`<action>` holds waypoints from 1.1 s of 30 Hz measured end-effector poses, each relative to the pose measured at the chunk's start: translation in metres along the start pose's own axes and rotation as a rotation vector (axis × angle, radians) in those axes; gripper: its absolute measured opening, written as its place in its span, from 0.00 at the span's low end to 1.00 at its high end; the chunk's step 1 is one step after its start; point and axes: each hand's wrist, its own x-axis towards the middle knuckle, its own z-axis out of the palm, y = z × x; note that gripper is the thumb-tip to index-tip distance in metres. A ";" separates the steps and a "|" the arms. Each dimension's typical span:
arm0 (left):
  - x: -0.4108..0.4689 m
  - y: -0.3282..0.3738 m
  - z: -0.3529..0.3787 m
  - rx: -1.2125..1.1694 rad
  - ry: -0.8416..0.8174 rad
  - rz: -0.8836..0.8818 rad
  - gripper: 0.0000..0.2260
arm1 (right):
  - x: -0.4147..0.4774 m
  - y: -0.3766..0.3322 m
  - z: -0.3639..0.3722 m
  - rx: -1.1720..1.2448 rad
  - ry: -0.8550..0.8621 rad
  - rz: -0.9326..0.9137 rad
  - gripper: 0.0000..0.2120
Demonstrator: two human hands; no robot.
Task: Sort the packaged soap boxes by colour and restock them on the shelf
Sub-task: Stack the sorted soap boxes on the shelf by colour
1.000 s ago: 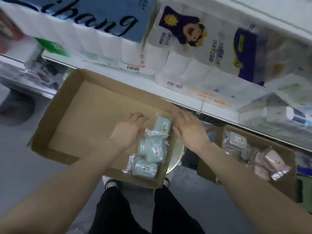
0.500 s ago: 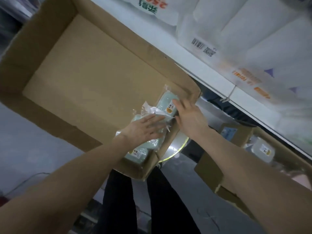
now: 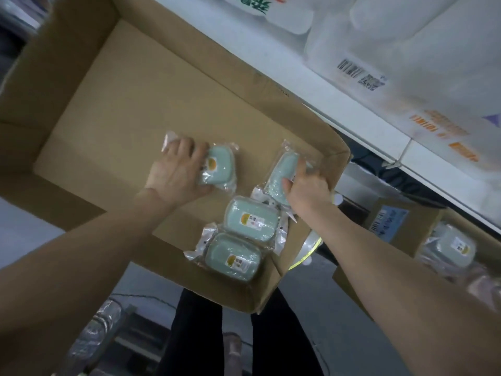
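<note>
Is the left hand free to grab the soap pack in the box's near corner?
Probably not yet: the left hand is gripping the far pack. The corner pack lies uncovered, so once that hand lets go the way looks open.

1. Soap boxes [image 3: 250, 219], centre frame: pale mint green, with white-and-orange labels, in clear wrap.
2. Cardboard tray [image 3: 135, 104]: plain brown.
3. Shelf edge [image 3: 352, 109], upper right: white.
4. Tissue pack [image 3: 406, 50]: white, with orange print and a black barcode.
5. Trousers [image 3: 189, 335], bottom: black.

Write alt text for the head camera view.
The left hand and right hand each grip a plastic-wrapped green soap box inside a shallow cardboard box. Two more soap boxes lie flat nearer the person; a white shelf of toilet-paper packs runs beyond.
</note>
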 end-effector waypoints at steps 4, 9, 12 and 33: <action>0.018 -0.033 0.005 -0.021 -0.049 -0.166 0.35 | 0.020 -0.030 0.011 0.126 0.049 0.029 0.37; 0.029 -0.050 0.017 -0.017 0.031 -0.134 0.36 | 0.037 -0.057 0.011 0.191 0.131 -0.231 0.40; 0.029 -0.057 0.022 0.037 0.064 -0.049 0.38 | 0.044 -0.063 0.013 0.057 0.251 -0.250 0.47; -0.038 -0.015 -0.139 -0.127 0.073 -0.087 0.37 | -0.097 -0.034 -0.132 0.035 0.431 -0.342 0.46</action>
